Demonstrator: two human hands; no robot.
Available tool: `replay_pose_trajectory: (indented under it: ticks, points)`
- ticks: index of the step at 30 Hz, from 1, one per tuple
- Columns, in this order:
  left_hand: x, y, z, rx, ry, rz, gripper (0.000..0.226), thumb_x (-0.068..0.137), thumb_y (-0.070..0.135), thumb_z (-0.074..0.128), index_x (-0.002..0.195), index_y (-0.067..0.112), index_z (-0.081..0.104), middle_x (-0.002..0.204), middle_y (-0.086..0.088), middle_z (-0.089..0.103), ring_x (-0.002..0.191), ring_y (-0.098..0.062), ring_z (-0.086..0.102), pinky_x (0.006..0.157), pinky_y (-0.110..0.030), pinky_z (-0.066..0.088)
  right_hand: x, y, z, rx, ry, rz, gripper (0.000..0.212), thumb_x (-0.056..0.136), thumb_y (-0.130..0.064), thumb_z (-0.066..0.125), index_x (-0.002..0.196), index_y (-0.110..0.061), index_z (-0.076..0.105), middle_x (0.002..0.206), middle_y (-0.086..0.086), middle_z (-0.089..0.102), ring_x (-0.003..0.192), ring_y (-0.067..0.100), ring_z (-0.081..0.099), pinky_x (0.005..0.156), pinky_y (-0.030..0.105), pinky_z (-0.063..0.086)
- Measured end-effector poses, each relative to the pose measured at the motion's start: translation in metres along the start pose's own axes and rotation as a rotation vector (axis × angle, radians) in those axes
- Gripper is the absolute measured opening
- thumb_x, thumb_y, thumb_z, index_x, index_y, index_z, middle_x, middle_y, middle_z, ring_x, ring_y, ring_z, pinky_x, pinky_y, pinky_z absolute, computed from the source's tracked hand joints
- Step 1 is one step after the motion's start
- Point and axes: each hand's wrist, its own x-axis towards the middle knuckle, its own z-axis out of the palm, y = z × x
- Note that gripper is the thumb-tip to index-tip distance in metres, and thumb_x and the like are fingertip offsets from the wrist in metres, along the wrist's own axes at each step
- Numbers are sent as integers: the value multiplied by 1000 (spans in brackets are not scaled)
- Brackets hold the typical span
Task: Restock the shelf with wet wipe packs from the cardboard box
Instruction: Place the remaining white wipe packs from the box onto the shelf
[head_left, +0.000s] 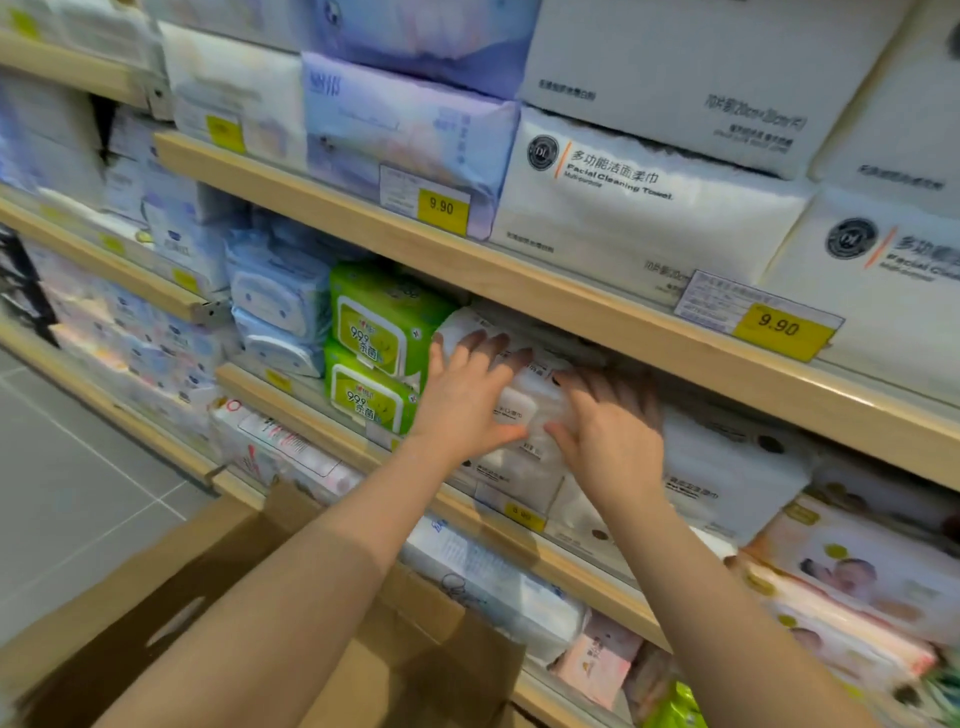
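A white wet wipe pack lies on top of other white packs on the middle shelf, just right of two stacked green packs. My left hand presses flat on the pack's left side, fingers spread. Against its right side rests my right hand, fingers reaching back under the shelf above. The open cardboard box sits below my forearms, at the shelf's foot; its inside is mostly hidden by my left arm.
The upper wooden shelf carries large white facial towel packs and yellow 9.90 price tags. Blue packs stand left of the green ones. Baby wipe packs fill the lower right. Grey floor tiles lie to the left.
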Motion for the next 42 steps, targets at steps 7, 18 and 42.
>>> replay_pose_trajectory:
  ticks: [7,18,42]
  points:
    - [-5,-3,8,-147,150,63,84,67,60,70,137,22,43,142,-10,43,133,-31,36,111,-62,13,2,-1,4,-9,-21,18,56,81,-46,61,131,-26,46,127,2,54,118,26,48,106,45,23]
    - [-54,-155,38,-715,75,-669,93,76,40,75,147,11,23,150,-9,31,138,-25,28,111,-35,25,87,-119,16,28,-104,-284,58,90,-46,52,139,-21,33,140,4,41,126,25,40,102,39,32]
    - [-15,-133,62,-753,179,-845,68,92,9,47,150,10,12,155,-10,15,143,-26,13,115,-33,11,119,-133,42,-62,-147,-125,46,83,-39,48,126,-21,45,127,4,51,120,28,40,95,41,30]
